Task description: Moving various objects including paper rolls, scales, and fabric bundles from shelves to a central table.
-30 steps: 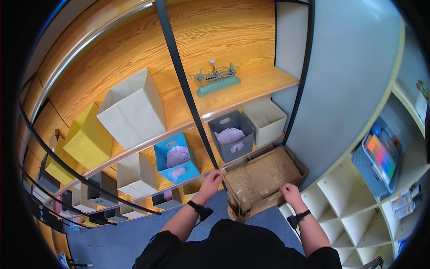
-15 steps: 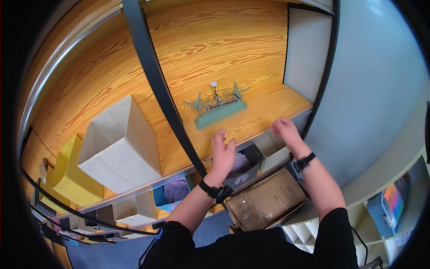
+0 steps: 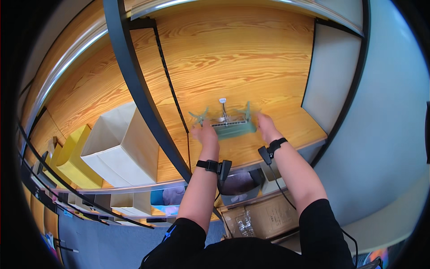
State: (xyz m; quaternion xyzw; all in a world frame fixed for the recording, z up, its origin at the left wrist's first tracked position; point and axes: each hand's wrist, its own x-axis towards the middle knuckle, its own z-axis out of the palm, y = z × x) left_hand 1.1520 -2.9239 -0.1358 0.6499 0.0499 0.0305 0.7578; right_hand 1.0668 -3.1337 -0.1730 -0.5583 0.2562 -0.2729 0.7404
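A green balance scale (image 3: 234,130) with a metal beam and a small white-topped post stands upright on the wooden shelf (image 3: 286,123), slightly blurred. My left hand (image 3: 207,136) is at its left end, the fingers partly hidden and smeared, so a grip there is not certain. At the opposite end, my right hand (image 3: 267,127) reaches in from the right with blurred fingertips close to the base; contact cannot be made out. Both wrists wear black straps with small dark devices.
A dark upright post (image 3: 134,85) stands left of the scale. Beyond it are a white fabric bin (image 3: 134,157) and a yellow bin (image 3: 80,157). Lower down are a grey bin (image 3: 239,184) with dark cloth and a cardboard box (image 3: 264,217). A grey side panel (image 3: 333,67) closes the right.
Both hands have moved forward from the shelf's front edge to the two ends of the balance scale. The whole view has shifted, with the scale now lower and further right.
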